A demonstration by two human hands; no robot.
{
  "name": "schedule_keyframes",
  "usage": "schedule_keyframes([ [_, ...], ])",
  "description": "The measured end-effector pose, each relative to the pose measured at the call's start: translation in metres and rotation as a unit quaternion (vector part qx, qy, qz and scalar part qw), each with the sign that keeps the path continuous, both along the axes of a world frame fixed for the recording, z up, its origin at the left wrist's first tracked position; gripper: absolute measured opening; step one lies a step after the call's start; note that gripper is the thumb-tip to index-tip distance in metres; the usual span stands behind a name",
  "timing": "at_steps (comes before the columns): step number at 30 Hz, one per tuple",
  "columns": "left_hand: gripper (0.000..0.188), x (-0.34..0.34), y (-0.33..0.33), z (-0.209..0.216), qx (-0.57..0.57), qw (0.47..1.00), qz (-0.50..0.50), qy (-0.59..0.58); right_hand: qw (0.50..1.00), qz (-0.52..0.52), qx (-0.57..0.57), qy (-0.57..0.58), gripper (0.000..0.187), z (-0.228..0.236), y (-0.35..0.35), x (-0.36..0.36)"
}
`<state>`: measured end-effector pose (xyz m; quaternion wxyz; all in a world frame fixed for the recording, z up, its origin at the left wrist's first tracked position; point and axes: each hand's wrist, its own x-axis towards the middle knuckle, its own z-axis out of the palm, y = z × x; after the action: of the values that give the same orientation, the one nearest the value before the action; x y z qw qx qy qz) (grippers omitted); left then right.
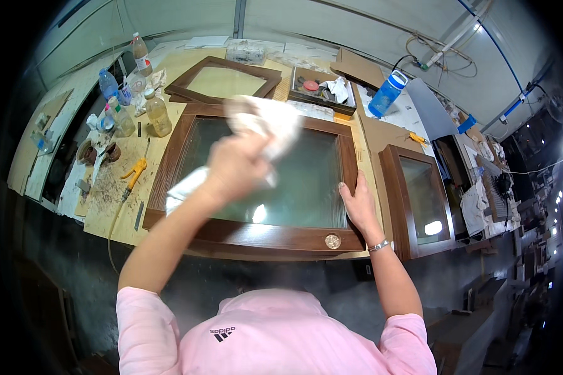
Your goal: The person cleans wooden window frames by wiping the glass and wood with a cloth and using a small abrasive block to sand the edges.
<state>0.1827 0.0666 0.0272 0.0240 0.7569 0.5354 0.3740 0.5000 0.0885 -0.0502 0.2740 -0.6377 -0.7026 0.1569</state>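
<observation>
One dark brown wooden frame (275,236) surrounds a shiny greenish pane (309,178).

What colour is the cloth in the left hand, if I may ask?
The cloth is white, showing in the head view.

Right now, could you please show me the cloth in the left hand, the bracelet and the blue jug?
Cloth (280,125): head view, its blurred upper part.
Bracelet (378,245): head view, its band.
Blue jug (386,96): head view, its body.
</observation>
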Motion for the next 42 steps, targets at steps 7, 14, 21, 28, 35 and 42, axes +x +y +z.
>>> schedule_keyframes([
  [7, 0.047, 0.072, -0.051, -0.014, 0.0, 0.984, -0.154, -0.09, 0.879, 0.148, 0.025, 0.453, 0.082, 0.042, -0.052, -0.038],
  [14, 0.049, 0.017, -0.072, 0.015, -0.126, 0.94, -0.273, -0.164, 0.942, 0.204, 0.0, 0.266, 0.033, 0.059, -0.074, -0.067],
  [21, 0.017, -0.187, -0.122, -0.073, -0.046, 0.837, 0.303, -0.453, 0.954, 0.193, 0.229, 0.002, 0.049, 0.086, -0.036, -0.011],
  [28, 0.02, -0.302, -0.124, -0.189, -0.138, 0.845, 0.467, -0.223, 0.951, 0.27, 0.115, -0.092, 0.044, 0.053, -0.039, -0.044],
  [35, 0.029, -0.346, -0.046, -0.215, -0.239, 0.825, 0.507, 0.07, 0.962, 0.193, 0.152, -0.122, 0.028, 0.044, -0.034, -0.058],
  [42, 0.044, -0.343, -0.021, -0.214, -0.363, 0.801, 0.462, 0.111, 0.961, 0.161, 0.171, -0.146, 0.03, 0.044, -0.037, -0.063],
])
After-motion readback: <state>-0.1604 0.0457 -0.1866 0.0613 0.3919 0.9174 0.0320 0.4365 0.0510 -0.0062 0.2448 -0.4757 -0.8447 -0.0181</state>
